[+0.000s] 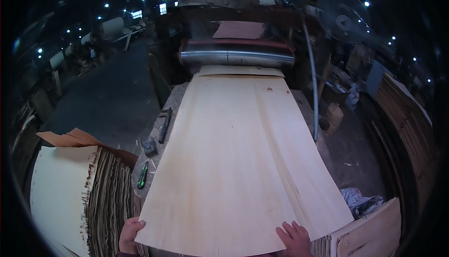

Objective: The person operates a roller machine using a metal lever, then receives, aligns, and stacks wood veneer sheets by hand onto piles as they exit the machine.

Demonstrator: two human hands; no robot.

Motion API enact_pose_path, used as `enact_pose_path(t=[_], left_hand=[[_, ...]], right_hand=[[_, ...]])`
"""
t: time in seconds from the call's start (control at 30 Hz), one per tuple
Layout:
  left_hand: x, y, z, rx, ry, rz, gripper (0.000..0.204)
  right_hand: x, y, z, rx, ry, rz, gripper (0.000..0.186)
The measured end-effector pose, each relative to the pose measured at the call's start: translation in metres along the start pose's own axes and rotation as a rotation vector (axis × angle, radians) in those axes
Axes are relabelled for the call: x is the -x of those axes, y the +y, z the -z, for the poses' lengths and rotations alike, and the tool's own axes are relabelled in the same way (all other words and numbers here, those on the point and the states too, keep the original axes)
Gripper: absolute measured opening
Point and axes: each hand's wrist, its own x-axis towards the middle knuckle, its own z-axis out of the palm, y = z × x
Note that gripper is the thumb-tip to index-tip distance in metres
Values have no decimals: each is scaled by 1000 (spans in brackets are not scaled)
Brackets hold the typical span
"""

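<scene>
A long pale wood veneer sheet (220, 154) stretches from my hands to a machine's shiny metal roller (236, 53). At the near left corner, my left hand (130, 236) pinches the sheet, thumb on top and the other fingers hidden below. My right hand (294, 239) lies on the near edge toward the right, fingers slightly apart on the surface. Another veneer piece (241, 70) shows between the sheet's far end and the roller. Brown streaks and a small knot mark the sheet's right side.
A green utility knife (142, 176) and a dark block (149, 147) lie on the bench left of the sheet. Veneer stacks stand at left (63, 182) and lower right (367, 231). A grey pole (312, 74) rises beside the machine, near a fan (343, 22).
</scene>
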Motion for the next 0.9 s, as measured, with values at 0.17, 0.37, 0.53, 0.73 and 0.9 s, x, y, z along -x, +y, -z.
enact_pose_path(t=[0.17, 0.37, 0.53, 0.73, 0.9], left_hand=[[-51, 25, -26, 334, -27, 59, 35], [-86, 25, -45, 638, 7, -23, 26], [-61, -11, -53, 342, 334, 166, 23], [-49, -47, -57, 10, 482, 56, 20], [-92, -75, -48, -602, 602, -118, 27]], right_hand=[[-65, 21, -3, 20, -25, 71, 69], [-161, 57, -24, 21, 46, 65, 65], [-257, 102, -94, 42, 91, 46, 52], [-374, 151, -159, 171, 127, 121, 52], [-401, 151, -186, 157, 11, 15, 35]])
